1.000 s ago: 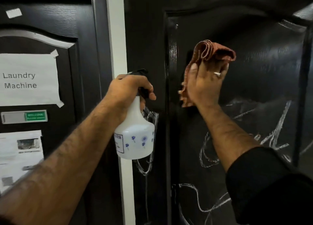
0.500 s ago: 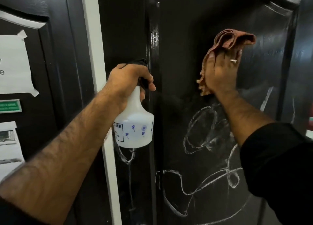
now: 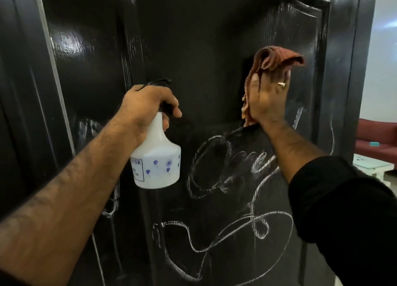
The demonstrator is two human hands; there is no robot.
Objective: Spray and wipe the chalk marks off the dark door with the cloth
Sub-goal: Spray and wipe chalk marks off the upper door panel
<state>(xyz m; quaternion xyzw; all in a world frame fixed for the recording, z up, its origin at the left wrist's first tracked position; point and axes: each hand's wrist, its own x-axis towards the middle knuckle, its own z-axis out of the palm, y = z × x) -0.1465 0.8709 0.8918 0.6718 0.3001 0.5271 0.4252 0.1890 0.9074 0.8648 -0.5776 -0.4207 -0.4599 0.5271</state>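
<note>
The right hand (image 3: 267, 98) lies flat against the dark door (image 3: 204, 49), fingers straight and pointing up, pressing a reddish-brown cloth (image 3: 277, 58) to the panel; the cloth bunches over the fingertips and a strip hangs down past the thumb side. A ring (image 3: 281, 84) shows on one finger. The right forearm rises from a black sleeve (image 3: 343, 210) at the lower right.

The left hand (image 3: 148, 105) grips the neck of a white spray bottle (image 3: 156, 159) — fingers curled round the dark trigger head, bottle hanging upright just in front of the door, its nozzle toward the panel. The left forearm is bare and reaches up from the lower left.

Chalk marks (image 3: 225, 167) — loops and scrawls — cover the panel below the cloth and between the two arms; the panel above the cloth looks dark and glossy. The door's right edge stands just beyond the cloth, and past it a red sofa (image 3: 378, 137) sits in a lit room. A pale frame strip (image 3: 55, 70) borders the door on the left.
</note>
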